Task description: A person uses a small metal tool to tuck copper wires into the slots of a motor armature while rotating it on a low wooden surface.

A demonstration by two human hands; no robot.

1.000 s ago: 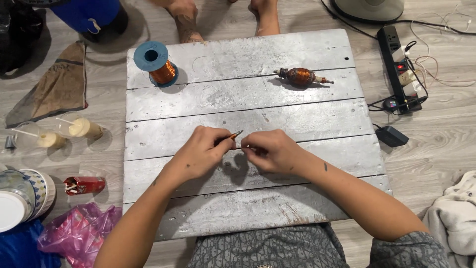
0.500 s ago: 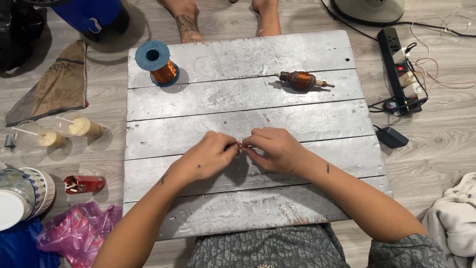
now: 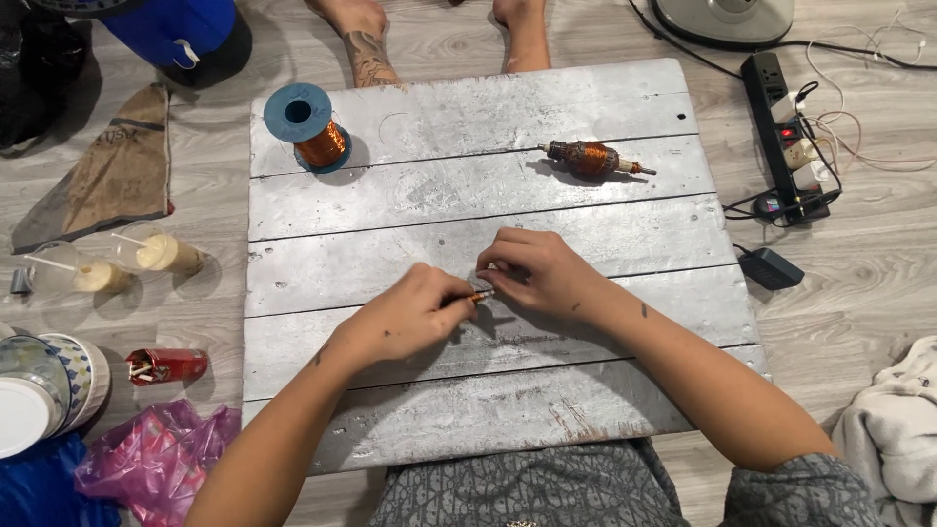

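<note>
While both hands met near the middle of the silver-painted plank board, the left hand pinched a small slender piece with a coppery tip between thumb and fingers, closed tight on it, and the right hand curled shut against that same tip, fingertips pressed to it; what exactly the right fingers gripped was too small to tell, though a fine strand seemed likely. The hands touched each other there, low over the board, which probably steadied such delicate work. Both forearms reached in from the near edge, above the person's grey patterned lap. Toward the far left corner stood a blue spool of copper wire, upright and well apart from the hands. Toward the far right, a copper-wound motor armature lay on its side, apparently set aside within reach. Off the board, on the wooden floor, two plastic cups with straws lay past the left edge, a red packet and a pink bag nearer, and a power strip past the right edge. Another person's bare feet showed beyond the far edge.
</note>
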